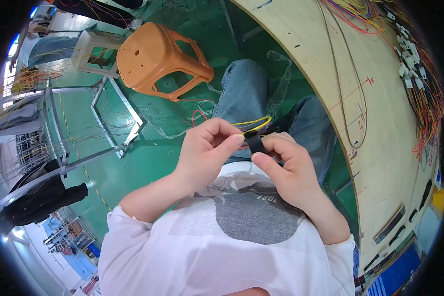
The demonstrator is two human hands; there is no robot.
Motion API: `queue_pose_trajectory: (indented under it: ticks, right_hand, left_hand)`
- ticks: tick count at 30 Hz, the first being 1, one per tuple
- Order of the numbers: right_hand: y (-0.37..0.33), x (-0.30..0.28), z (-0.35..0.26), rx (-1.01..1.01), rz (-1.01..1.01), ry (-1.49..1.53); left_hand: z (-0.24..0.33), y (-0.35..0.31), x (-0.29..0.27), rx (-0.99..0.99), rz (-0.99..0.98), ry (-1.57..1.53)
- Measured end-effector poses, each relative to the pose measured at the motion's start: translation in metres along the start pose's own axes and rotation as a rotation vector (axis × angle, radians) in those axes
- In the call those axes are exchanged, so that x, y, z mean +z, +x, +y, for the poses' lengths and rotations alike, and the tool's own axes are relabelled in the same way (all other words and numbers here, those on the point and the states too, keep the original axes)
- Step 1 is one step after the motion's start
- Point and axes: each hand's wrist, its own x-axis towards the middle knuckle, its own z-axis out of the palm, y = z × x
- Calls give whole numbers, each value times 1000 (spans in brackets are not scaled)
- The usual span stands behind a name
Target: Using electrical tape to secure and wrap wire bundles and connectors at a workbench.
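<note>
Above my lap, my left hand [207, 152] pinches thumb and forefinger together on a thin yellow wire [261, 120], which loops away beyond the fingertips. A strip of black tape [255, 143] meets the wire at that pinch and runs across to my other hand. My right hand [290, 166] is closed on the tape's other end, thumb pressed against the curled forefinger. A bit of red wire [244, 146] shows between the hands. Whether a tape roll sits inside the right fingers is hidden.
A pale wooden board [340, 93] curves along my right, with a brown cable [336, 64] and bundled wires with white connectors [413, 64] on it. An orange stool [150, 56] stands ahead on the left. Metal frames [96, 106] stand farther left, near a seated person's leg [52, 49].
</note>
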Motion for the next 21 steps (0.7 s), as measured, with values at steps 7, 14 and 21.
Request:
queue_pose_trajectory:
  ticks: [7, 14, 21]
  right_hand:
    - [3, 7, 0, -34, 39, 1]
    - [11, 25, 7, 175, 115, 483]
    - [18, 11, 4, 24, 267, 88]
  left_hand:
    - [-5, -10, -1, -50, -42, -94]
    - [-3, -10, -2, 279, -113, 286]
    - [-12, -4, -8, 64, -78, -78]
